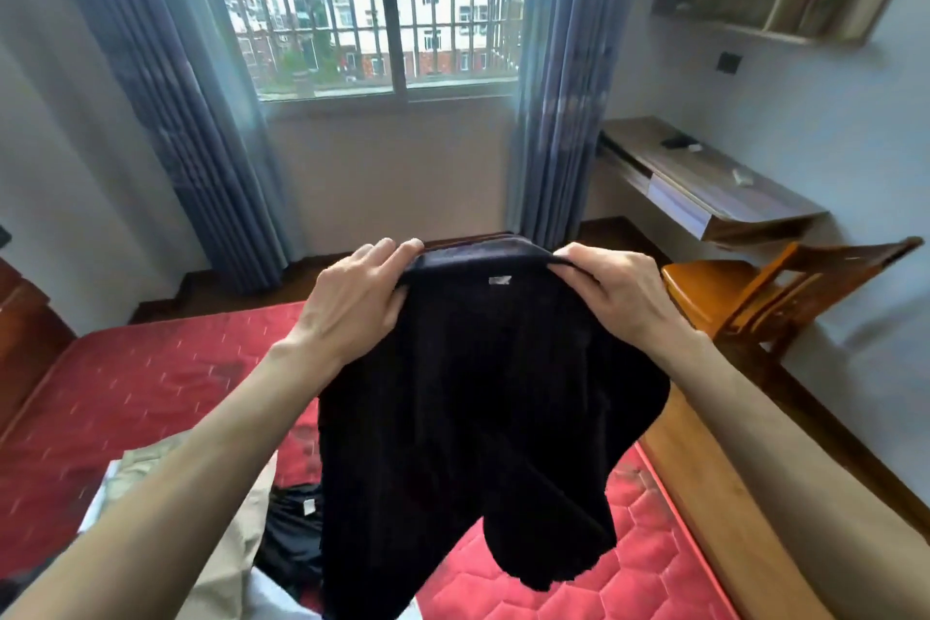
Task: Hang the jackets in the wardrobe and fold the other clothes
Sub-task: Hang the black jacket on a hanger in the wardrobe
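a person is holding a black garment [483,393] up in the air over a red quilted mattress [151,383], at the centre of the head view. the left hand [352,297] is gripping the garment's top edge at about 10 o'clock from its small white label [499,280], fingers curling over the fabric and thumb tucking beneath. the right hand [616,290] is pinching the same edge at about 2 o'clock from the label, fingers closing round the cloth. the garment is hanging slack below both hands, its hem dangling clear of the mattress. at 7 o'clock, a beige garment [231,544] and a dark garment [294,539] are lying crumpled on the mattress, touching each other. a wooden chair [785,287] is standing at 3 o'clock, a wall-mounted desk [704,181] at 2 o'clock, and a barred window [372,0] with blue curtains [166,91] at 12 o'clock.
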